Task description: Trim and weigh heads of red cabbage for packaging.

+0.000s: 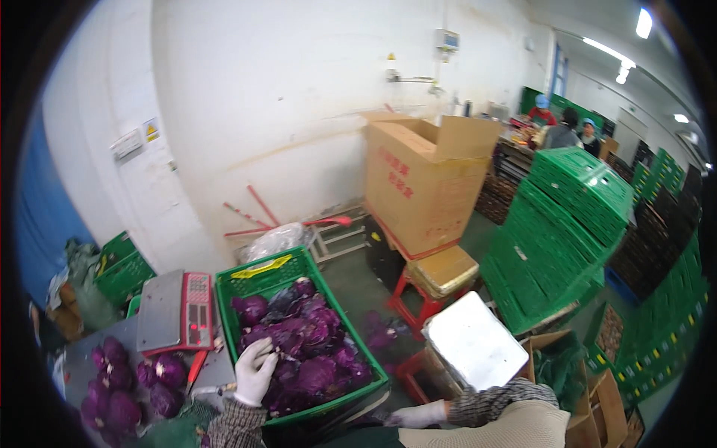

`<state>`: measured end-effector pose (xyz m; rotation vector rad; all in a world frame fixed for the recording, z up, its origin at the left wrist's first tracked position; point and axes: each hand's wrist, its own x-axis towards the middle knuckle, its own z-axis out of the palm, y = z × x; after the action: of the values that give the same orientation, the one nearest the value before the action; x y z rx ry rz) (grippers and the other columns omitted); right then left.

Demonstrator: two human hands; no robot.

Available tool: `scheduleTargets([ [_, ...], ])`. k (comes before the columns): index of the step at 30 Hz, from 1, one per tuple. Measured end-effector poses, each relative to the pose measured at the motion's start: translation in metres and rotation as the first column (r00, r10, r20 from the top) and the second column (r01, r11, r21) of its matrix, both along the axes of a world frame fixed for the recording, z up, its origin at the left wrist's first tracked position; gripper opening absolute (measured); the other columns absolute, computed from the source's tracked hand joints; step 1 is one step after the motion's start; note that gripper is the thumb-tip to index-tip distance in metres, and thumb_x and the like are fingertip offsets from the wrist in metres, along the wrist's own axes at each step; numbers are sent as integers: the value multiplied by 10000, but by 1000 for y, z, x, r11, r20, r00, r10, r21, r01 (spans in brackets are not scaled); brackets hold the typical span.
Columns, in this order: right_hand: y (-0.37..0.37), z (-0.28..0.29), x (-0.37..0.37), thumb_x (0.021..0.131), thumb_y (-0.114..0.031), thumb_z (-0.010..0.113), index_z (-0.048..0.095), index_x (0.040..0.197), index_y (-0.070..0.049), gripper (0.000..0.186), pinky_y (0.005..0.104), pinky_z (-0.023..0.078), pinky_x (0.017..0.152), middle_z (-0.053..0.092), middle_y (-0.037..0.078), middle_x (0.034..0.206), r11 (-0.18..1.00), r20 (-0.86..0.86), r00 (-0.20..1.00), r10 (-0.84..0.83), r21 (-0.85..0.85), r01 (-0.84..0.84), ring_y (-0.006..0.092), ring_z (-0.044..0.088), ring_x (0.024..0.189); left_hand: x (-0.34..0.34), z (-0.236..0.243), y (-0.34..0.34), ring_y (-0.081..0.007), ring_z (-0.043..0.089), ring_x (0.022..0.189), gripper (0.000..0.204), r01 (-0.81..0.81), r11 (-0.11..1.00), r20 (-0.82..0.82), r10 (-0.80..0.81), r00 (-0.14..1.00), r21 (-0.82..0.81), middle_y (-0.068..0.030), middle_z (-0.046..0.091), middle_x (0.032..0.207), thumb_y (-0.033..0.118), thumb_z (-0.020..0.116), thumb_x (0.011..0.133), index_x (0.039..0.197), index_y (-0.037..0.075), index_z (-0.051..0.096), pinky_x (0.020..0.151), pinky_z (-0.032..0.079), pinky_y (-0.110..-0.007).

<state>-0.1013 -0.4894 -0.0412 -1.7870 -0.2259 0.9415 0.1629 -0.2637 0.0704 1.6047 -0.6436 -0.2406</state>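
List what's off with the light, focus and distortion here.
Head view: black fisheye rim fills the corners, and the stacked green crates at far right curve along it; head view: the ceiling lamp burns out to white; head view: the pale box top is bright, nearly featureless; head view: distant co-workers look small and soft.

Deep-purple, rounded cabbage heads with ruffled leaves (317, 373): heaped at mixed angles, outer leaves loose. Location: inside rectangular, open-topped green plastic crate (345, 396). Crate pose: upright. Pile covers most of crate interior.
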Motion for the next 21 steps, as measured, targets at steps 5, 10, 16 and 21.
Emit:
scheduleTargets([
  [5, -33, -35, 26, 875, -46, 465, 553, 1121, 95, 296, 322, 457, 835, 659, 145, 1007, 978, -217, 955, 201, -5, -207, 166, 572, 891, -16, 23, 37, -214, 599, 1054, 403, -139, 983, 281, 101, 954, 119, -147, 586, 1191, 122, 712, 794, 1160, -8, 604, 883, 498, -317],
  [10, 17, 19, 153, 873, -112, 579, 615, 1082, 29, 254, 285, 507, 729, 668, 57, 900, 821, 330, 776, 537, 8, -571, 123, 607, 787, -76, 14, 183, -204, 583, 1045, 386, -568, 794, 212, 530, 821, 217, -109, 612, 1116, 191, 692, 830, 1151, 0, 597, 906, 476, -335],
  [16, 195, 59, 227, 881, -120, 596, 636, 943, -16, 127, 304, 501, 712, 647, 111, 856, 872, 492, 747, 446, -50, -488, 218, 628, 784, -235, -10, 315, -333, 574, 1073, 482, -907, -52, 466, 870, 165, 417, -210, 596, 1143, 334, 678, 791, 1103, -26, 604, 933, 452, -387],
  [21, 306, 45, 222, 867, -183, 592, 645, 916, -29, 170, 379, 496, 712, 647, 144, 827, 761, 712, 518, 473, -35, -647, 323, 624, 804, -332, -38, 285, -423, 378, 1267, 649, -684, -256, 658, 623, 423, 683, -268, 414, 1348, 330, 729, 715, 1228, -14, 530, 1061, 316, -447],
])
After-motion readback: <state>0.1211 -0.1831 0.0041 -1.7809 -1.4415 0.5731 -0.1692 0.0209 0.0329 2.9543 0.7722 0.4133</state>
